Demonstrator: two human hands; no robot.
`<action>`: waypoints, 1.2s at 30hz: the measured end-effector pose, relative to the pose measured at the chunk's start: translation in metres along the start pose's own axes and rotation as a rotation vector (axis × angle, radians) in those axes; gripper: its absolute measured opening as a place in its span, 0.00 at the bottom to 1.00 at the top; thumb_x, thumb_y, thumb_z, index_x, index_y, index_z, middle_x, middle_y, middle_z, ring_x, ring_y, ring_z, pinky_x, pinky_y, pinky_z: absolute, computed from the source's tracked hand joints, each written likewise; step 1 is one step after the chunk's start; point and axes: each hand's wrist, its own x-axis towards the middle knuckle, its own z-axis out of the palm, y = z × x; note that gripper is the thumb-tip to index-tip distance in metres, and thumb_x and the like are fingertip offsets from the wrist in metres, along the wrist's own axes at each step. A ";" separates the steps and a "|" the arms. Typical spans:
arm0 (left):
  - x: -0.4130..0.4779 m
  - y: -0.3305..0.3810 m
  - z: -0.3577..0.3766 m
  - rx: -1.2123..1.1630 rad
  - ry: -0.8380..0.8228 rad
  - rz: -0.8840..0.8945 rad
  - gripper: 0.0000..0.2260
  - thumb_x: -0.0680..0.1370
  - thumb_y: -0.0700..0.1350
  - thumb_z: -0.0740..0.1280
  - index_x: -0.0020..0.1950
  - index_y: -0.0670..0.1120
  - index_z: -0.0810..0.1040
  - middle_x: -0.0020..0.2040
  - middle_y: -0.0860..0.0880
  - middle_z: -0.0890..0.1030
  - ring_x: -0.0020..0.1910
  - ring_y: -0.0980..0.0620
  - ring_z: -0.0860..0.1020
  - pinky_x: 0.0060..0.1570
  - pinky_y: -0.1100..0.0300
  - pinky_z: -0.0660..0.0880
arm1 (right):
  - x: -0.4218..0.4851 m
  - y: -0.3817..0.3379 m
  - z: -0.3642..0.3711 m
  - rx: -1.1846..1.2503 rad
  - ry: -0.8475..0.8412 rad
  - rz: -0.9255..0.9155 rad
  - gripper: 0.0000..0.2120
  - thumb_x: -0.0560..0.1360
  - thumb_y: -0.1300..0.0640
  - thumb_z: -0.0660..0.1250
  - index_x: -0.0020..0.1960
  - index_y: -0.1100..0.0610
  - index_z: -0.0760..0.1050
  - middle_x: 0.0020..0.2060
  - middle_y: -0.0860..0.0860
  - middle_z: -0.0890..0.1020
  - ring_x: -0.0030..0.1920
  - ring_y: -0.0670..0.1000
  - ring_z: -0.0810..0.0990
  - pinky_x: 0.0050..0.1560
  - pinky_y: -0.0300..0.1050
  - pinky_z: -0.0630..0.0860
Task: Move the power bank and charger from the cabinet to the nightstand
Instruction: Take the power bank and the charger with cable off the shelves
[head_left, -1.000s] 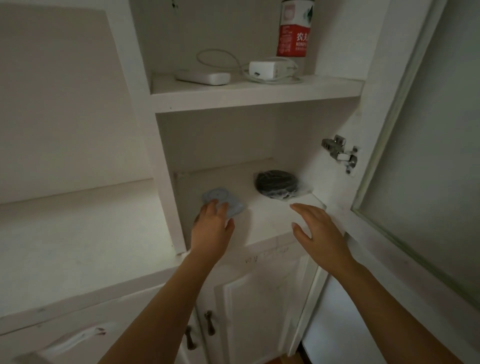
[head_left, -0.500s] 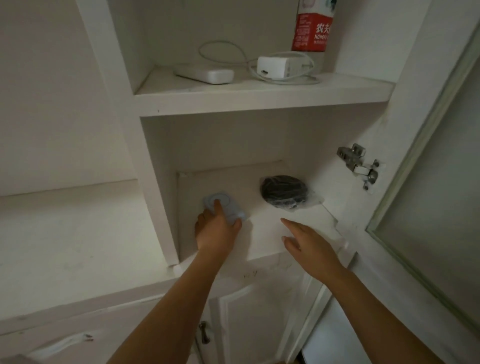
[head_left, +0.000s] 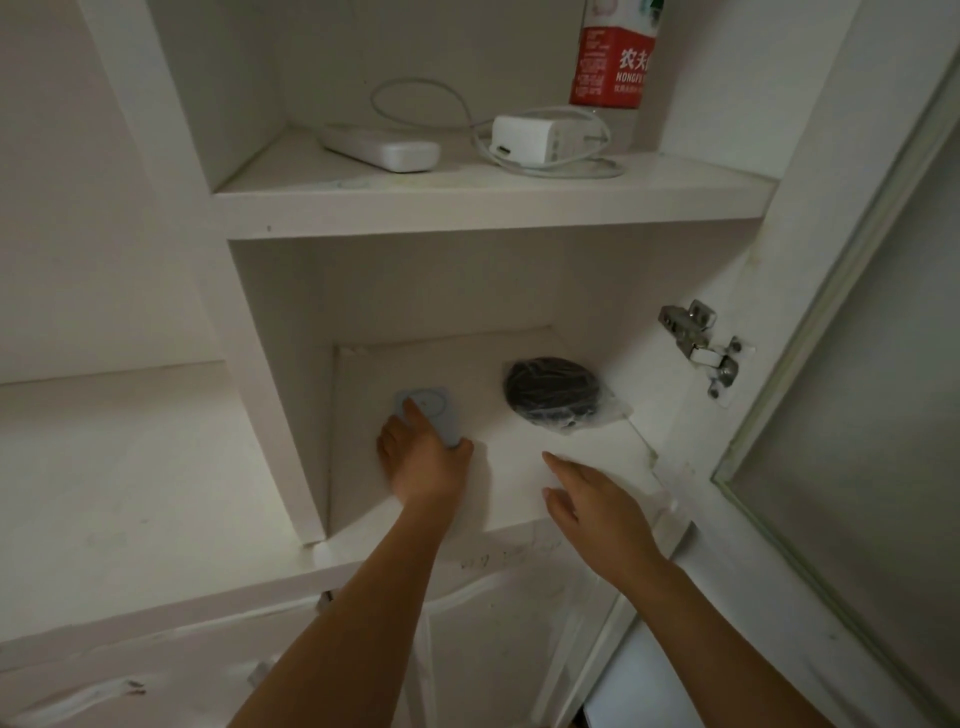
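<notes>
Two shelves in the cabinet (head_left: 488, 208): the upper holds a white power bank (head_left: 382, 148) at left, a white charger (head_left: 527, 140) and a bottle (head_left: 613, 67) at the right; the lower holds a blue-grey pad (head_left: 436, 406) and a bagged black bundle (head_left: 550, 392). Left hand (head_left: 423, 465) pinches the pad near the left edge, forefinger on top, thumb at its corner. Right hand (head_left: 597, 512) hovers at the front edge, fingers straight, holding nothing.

Dim, flat, greyish indoor light, soft shadow pooling just under the upper shelf (head_left: 493, 208), brighter surfaces above it, fine grain throughout, straight lines bowing toward frame edges far from it.
</notes>
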 end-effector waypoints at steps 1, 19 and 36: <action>0.001 0.000 -0.002 -0.025 -0.006 0.006 0.38 0.67 0.50 0.71 0.69 0.38 0.57 0.62 0.34 0.70 0.61 0.36 0.68 0.65 0.47 0.63 | 0.000 0.001 0.000 -0.002 0.001 -0.003 0.22 0.79 0.52 0.55 0.72 0.53 0.58 0.69 0.54 0.69 0.68 0.51 0.67 0.64 0.43 0.65; -0.059 -0.002 -0.045 -0.244 0.102 0.172 0.35 0.63 0.45 0.73 0.67 0.44 0.64 0.58 0.39 0.74 0.54 0.40 0.73 0.45 0.48 0.76 | -0.019 0.001 -0.009 0.106 -0.038 -0.043 0.21 0.79 0.54 0.55 0.71 0.56 0.60 0.70 0.56 0.66 0.71 0.51 0.60 0.68 0.44 0.60; -0.113 0.042 -0.113 -0.289 0.278 0.290 0.33 0.66 0.43 0.72 0.68 0.46 0.63 0.61 0.39 0.71 0.56 0.41 0.70 0.44 0.52 0.72 | -0.046 -0.082 -0.131 0.245 0.407 -0.331 0.19 0.78 0.54 0.58 0.67 0.55 0.66 0.62 0.54 0.75 0.64 0.51 0.69 0.57 0.37 0.62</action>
